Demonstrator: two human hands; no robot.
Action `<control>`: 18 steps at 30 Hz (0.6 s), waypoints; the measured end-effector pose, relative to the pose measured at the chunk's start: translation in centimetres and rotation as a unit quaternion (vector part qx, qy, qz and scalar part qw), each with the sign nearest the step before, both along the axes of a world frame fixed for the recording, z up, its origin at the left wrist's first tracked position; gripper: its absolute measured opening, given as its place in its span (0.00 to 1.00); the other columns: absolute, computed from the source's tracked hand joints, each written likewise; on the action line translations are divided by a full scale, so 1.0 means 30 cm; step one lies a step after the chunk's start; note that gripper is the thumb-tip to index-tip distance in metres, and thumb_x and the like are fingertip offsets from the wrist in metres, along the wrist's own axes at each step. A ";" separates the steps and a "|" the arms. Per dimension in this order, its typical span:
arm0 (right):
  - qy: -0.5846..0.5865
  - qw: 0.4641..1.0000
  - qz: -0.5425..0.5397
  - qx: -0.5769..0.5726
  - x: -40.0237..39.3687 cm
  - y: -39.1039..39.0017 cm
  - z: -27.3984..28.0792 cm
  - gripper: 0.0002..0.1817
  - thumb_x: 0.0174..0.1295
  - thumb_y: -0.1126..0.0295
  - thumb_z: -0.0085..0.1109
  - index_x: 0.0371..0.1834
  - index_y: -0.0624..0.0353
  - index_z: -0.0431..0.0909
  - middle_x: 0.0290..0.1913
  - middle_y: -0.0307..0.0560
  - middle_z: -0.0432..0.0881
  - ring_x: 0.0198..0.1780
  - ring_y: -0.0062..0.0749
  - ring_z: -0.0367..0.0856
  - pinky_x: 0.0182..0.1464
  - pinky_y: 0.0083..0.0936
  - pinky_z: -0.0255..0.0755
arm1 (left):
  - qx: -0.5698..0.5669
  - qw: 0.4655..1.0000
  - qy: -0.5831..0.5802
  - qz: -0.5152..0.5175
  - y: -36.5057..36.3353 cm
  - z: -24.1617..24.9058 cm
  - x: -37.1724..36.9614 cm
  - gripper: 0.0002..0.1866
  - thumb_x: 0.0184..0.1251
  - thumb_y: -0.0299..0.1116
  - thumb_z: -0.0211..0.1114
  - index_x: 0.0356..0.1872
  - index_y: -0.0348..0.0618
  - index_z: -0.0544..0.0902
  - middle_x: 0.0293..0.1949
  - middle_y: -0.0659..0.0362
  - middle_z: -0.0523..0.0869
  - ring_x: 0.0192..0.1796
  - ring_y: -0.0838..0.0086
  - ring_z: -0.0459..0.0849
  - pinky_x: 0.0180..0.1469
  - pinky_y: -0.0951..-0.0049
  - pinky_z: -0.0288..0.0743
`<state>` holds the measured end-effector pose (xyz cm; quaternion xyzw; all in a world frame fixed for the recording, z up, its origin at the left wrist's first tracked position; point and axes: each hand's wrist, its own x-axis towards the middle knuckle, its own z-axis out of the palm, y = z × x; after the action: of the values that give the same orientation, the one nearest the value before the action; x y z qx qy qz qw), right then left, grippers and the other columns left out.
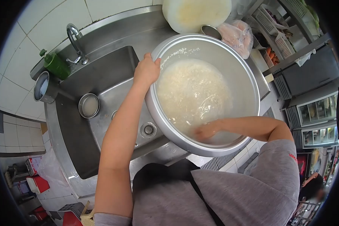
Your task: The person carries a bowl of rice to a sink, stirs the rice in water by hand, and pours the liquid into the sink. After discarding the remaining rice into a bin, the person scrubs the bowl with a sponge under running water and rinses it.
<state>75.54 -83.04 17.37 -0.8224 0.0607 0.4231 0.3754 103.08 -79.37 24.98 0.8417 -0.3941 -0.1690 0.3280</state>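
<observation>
I see the left grip (147, 70), a bare hand, up on the left side of the big silver pot (257, 92). Its fingers curl over the rim, so it is clamped on the pot's edge. The left arm is long and almost straight, and it reaches up across the steel sink (76, 139).

The right arm comes from the other side with a big bend at the elbow. It goes over the near rim, and the right grip (207, 130) dips down inside the pot, close to the near wall. That hand is blurry and its fingers are down at the cloudy water, so I can't tell if they are together or apart. The pale grains in the water look like rice (192, 88).

The pot is at the right end of the sink, partly over the metal tabletop (152, 35). I can't see its bottom.

Small red letters (293, 158) run along the grey right sleeve (273, 162), but I can't make out the word. A green bottle (57, 67) stands next to the tap (74, 43); anything written on it is too small for me to read.
</observation>
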 end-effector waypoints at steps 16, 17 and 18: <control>-0.050 0.357 -0.708 -0.607 0.815 -0.749 -0.137 0.27 0.65 0.62 0.32 0.60 0.73 0.49 0.62 0.76 0.49 0.64 0.65 0.50 0.65 0.46 0.46 | 0.100 0.989 -0.095 -0.045 -0.017 0.033 -0.007 0.24 0.68 0.40 0.42 0.59 0.34 0.59 0.41 0.39 0.78 0.42 0.51 0.80 0.42 0.60 0.75; -0.050 0.362 -0.706 -0.606 0.771 -0.766 -0.118 0.27 0.65 0.62 0.32 0.60 0.73 0.49 0.62 0.76 0.49 0.64 0.65 0.50 0.65 0.46 0.46 | 0.109 0.988 -0.096 -0.058 -0.011 0.025 -0.010 0.24 0.68 0.40 0.42 0.59 0.34 0.58 0.41 0.39 0.77 0.42 0.52 0.80 0.42 0.61 0.75; -0.129 0.239 -0.835 -0.479 0.718 -0.766 -0.076 0.27 0.64 0.64 0.33 0.62 0.70 0.49 0.60 0.75 0.54 0.62 0.64 0.54 0.63 0.48 0.51 | 0.112 0.987 -0.095 -0.059 -0.003 0.018 -0.010 0.24 0.68 0.40 0.42 0.59 0.34 0.58 0.41 0.39 0.77 0.42 0.52 0.80 0.42 0.61 0.75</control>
<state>97.09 -106.02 15.10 -0.3800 0.8551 -0.3480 0.0572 102.79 -79.45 25.51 0.8606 -0.4511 -0.1507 0.1819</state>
